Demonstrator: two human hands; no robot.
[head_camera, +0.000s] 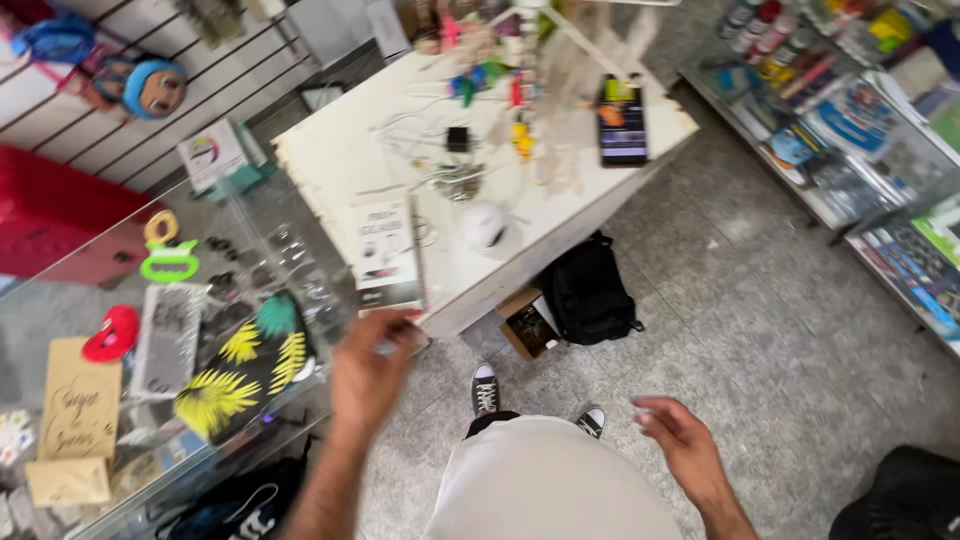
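Observation:
My left hand reaches to the near corner of a white table, its fingers closed on the lower edge of a flat white and black package that lies on the table. My right hand hangs free over the grey tiled floor, fingers loosely spread, holding nothing. On the table beyond the package sit a white round device, a tangle of cables with a small black block, and a black phone.
A glass counter at left carries a black and yellow leaf-print case, a red item and cards. A black backpack and a cardboard box stand on the floor by the table. Glass display shelves line the right.

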